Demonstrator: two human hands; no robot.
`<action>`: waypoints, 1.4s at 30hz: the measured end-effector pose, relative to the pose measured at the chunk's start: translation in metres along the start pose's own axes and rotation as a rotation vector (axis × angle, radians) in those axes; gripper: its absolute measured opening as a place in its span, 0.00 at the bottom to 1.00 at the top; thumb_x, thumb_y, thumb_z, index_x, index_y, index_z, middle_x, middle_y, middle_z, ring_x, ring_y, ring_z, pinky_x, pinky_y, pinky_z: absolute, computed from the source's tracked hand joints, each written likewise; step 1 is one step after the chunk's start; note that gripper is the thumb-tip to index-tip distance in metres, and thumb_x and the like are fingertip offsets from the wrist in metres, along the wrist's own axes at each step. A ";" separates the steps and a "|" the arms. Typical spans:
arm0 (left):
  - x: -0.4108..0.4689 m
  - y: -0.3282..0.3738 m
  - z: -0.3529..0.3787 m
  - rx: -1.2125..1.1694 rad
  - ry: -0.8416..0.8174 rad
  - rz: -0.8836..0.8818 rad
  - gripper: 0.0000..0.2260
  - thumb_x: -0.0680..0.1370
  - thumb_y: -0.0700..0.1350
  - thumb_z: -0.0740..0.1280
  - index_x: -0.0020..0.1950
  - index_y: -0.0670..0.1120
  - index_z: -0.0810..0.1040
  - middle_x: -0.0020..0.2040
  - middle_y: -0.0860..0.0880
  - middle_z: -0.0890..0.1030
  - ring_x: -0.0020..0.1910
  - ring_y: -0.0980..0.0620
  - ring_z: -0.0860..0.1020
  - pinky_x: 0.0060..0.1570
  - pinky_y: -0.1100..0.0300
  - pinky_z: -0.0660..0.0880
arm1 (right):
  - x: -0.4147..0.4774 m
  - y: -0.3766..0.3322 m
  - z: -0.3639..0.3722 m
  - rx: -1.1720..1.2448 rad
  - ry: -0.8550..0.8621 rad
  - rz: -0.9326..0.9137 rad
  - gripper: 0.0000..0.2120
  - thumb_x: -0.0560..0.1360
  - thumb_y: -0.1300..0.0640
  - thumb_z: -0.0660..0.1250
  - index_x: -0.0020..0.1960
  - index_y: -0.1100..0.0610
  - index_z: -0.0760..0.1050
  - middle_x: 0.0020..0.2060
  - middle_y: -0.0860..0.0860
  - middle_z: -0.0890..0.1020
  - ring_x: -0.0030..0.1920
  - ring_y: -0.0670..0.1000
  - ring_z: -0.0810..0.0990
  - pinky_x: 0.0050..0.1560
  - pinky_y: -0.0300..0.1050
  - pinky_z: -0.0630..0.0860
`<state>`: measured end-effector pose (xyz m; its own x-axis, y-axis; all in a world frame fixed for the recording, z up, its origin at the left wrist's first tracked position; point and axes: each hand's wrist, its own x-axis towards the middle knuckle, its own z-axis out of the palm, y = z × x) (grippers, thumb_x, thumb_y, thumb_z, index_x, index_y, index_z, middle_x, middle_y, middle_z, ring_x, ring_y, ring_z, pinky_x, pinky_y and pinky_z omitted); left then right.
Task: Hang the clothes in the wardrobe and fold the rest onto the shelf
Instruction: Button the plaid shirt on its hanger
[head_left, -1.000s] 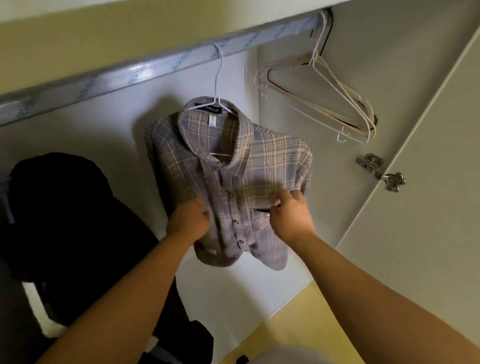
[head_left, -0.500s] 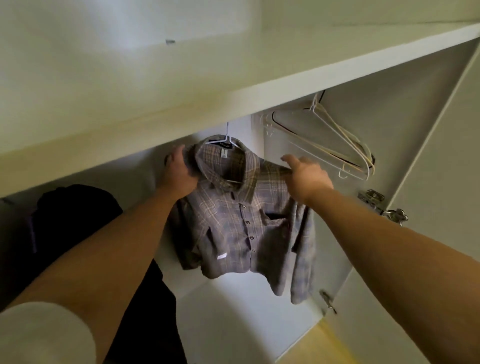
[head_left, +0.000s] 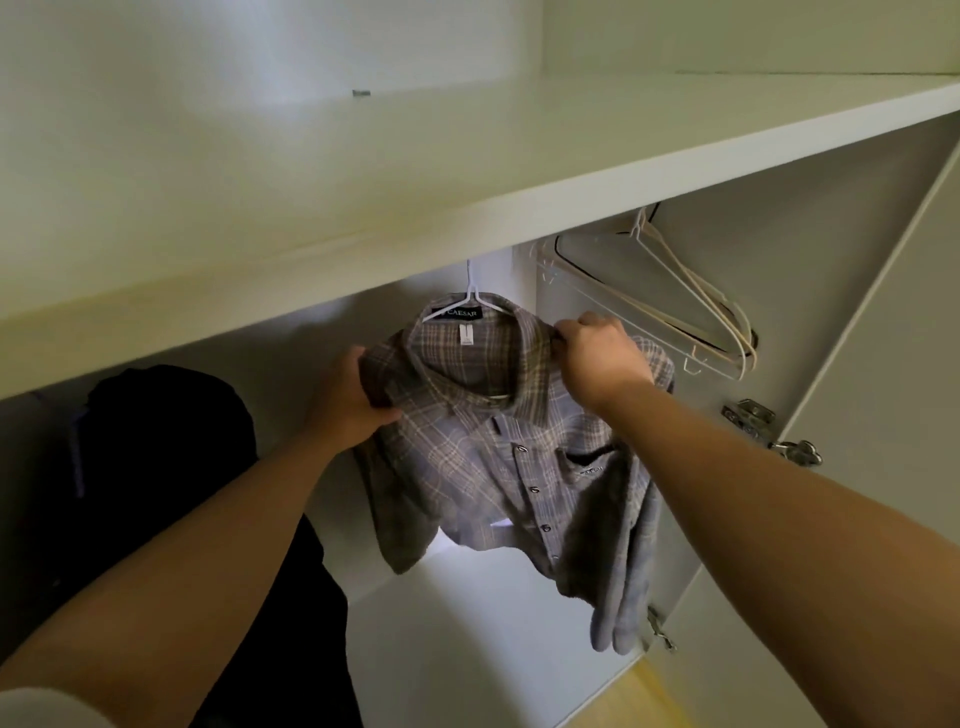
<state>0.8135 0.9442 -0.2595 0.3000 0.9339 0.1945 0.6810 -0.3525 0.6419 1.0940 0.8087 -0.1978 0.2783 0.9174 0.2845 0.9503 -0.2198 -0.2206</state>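
Observation:
A grey and tan plaid shirt (head_left: 498, 467) hangs on a white hanger (head_left: 471, 296) inside the wardrobe, under the white shelf (head_left: 467, 156). My left hand (head_left: 350, 400) grips the shirt's left shoulder. At the right side of the collar, my right hand (head_left: 602, 358) pinches the fabric. The shirt's front is buttoned and both sleeves hang down. The rail is hidden behind the shelf's front edge.
Several bare hangers (head_left: 691, 312) hang at the right end of the rail. A black garment (head_left: 145, 467) hangs to the left. The open wardrobe door (head_left: 883, 415) with metal hinges (head_left: 753, 415) stands at the right. Yellow floor (head_left: 639, 696) shows below.
Both hands rose from the shirt's chest to its shoulders and collar. The view tilted up, so the shelf now hides the rail.

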 end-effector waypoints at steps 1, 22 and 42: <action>-0.004 -0.001 0.001 0.005 0.018 0.005 0.39 0.61 0.42 0.83 0.66 0.44 0.67 0.63 0.42 0.74 0.62 0.41 0.74 0.58 0.47 0.74 | 0.001 -0.001 0.000 0.006 0.001 0.002 0.11 0.81 0.60 0.59 0.60 0.58 0.76 0.52 0.58 0.76 0.60 0.61 0.72 0.55 0.56 0.76; 0.014 0.015 -0.042 0.353 -0.132 0.071 0.10 0.79 0.36 0.64 0.59 0.45 0.78 0.58 0.43 0.80 0.56 0.42 0.77 0.53 0.54 0.70 | 0.003 0.000 0.002 0.046 -0.017 0.008 0.16 0.76 0.68 0.58 0.59 0.58 0.77 0.51 0.59 0.74 0.61 0.63 0.69 0.57 0.60 0.75; 0.006 0.011 -0.015 0.299 0.202 0.182 0.26 0.65 0.53 0.81 0.52 0.44 0.71 0.49 0.44 0.73 0.48 0.42 0.74 0.43 0.50 0.72 | 0.013 0.007 0.011 0.088 0.028 -0.037 0.09 0.76 0.66 0.62 0.51 0.58 0.79 0.40 0.53 0.69 0.52 0.61 0.74 0.49 0.54 0.77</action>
<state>0.8129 0.9470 -0.2402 0.3167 0.8370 0.4463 0.8022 -0.4874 0.3448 1.1022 0.8224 -0.2056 0.2482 0.9143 0.3200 0.9443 -0.1547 -0.2904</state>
